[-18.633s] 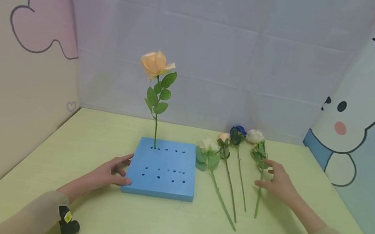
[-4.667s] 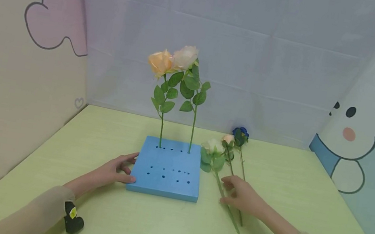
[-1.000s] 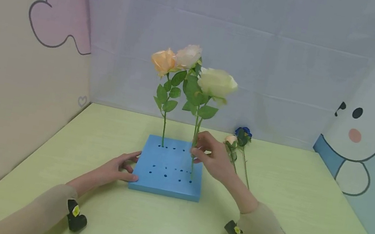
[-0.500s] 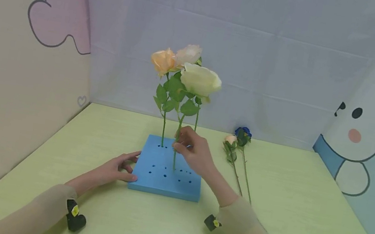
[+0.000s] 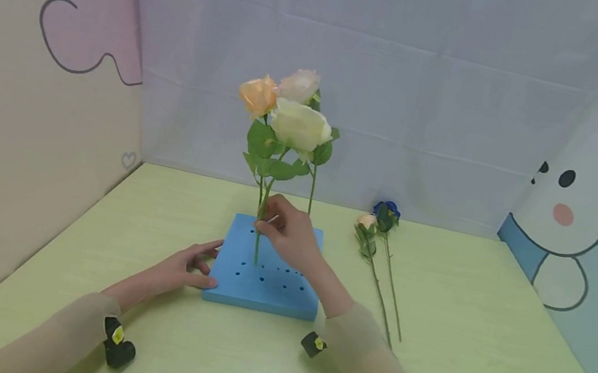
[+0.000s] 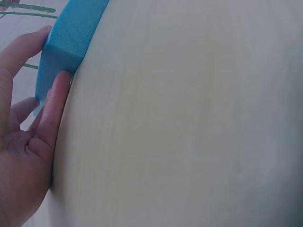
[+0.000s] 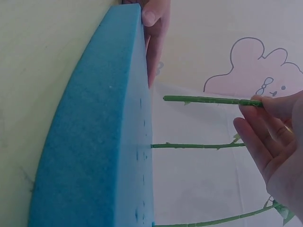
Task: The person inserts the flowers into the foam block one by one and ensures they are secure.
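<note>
My right hand (image 5: 291,234) pinches the green stem of a cream-white rose (image 5: 299,125), held upright over the blue foam board (image 5: 263,298). In the right wrist view, the lower end of the held stem (image 7: 203,100) stops short of the board's holed face. A peach rose (image 5: 258,95) and a pale pink rose (image 5: 299,85) stand in the back row of holes, partly hidden by the cream-white one. My left hand (image 5: 189,267) rests at the board's left side, thumb and forefinger spread and touching its edge. The left wrist view shows fingertips against the blue corner.
A small peach rose (image 5: 366,221) and a blue rose (image 5: 387,212) lie on the pale yellow table (image 5: 487,334), right of the board, their stems toward me. A white cloth (image 5: 435,104) hangs behind the table. Printed side walls flank it.
The cream-white rose was picked up off the table and brought to the board. Over the last second my right hand has carried it leftward above the holes. My left hand has stayed put.
</note>
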`<state>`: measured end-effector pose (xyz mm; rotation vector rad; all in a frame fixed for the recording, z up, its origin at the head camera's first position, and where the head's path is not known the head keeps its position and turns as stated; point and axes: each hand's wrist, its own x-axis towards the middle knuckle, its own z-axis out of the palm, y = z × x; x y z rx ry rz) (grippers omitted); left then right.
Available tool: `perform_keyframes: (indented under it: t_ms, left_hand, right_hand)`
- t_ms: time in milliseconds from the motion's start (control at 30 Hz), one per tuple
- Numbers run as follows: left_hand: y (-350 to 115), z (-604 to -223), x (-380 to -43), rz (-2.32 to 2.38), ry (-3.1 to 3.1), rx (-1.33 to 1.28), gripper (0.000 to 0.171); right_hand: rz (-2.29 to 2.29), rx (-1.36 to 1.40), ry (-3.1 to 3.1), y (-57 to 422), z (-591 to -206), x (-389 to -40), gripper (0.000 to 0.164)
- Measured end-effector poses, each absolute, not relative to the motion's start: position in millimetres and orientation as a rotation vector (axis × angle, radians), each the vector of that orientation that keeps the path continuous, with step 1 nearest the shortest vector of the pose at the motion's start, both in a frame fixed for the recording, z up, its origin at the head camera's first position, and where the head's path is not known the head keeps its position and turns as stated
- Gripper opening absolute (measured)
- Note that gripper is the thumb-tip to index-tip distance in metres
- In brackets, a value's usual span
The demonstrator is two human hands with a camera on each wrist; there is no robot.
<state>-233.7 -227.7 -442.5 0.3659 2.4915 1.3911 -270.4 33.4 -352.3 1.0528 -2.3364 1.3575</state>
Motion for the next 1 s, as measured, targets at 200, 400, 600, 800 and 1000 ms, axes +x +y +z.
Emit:
perform_keyframes:
  t_ms: [200,400,600,800,1000]
  left_hand:
    - [-227,-442,-236,1.385,2.492,0.355,0.089]
    - [-225,-443,-236,1.375,2.5,0.323,0.089]
    - [-226,-444,-236,1.373,2.504,0.339,0.088]
    - [-229,-444,-235,1.384,2.488,0.336,0.088]
    - [-229,-444,-234,1.396,2.479,0.34,0.088]
  right_hand:
    - [1.383,1.037,-2.425,28,-348,-272,0.01]
    - [1.406,1.013,-2.37,21,-354,-277,0.011]
    - [1.376,1.03,-2.39,13,-361,-280,0.01]
    - [1.298,1.021,-2.401,9,-364,-279,0.011]
    - [1.31,1.011,-2.411,8,-365,-277,0.01]
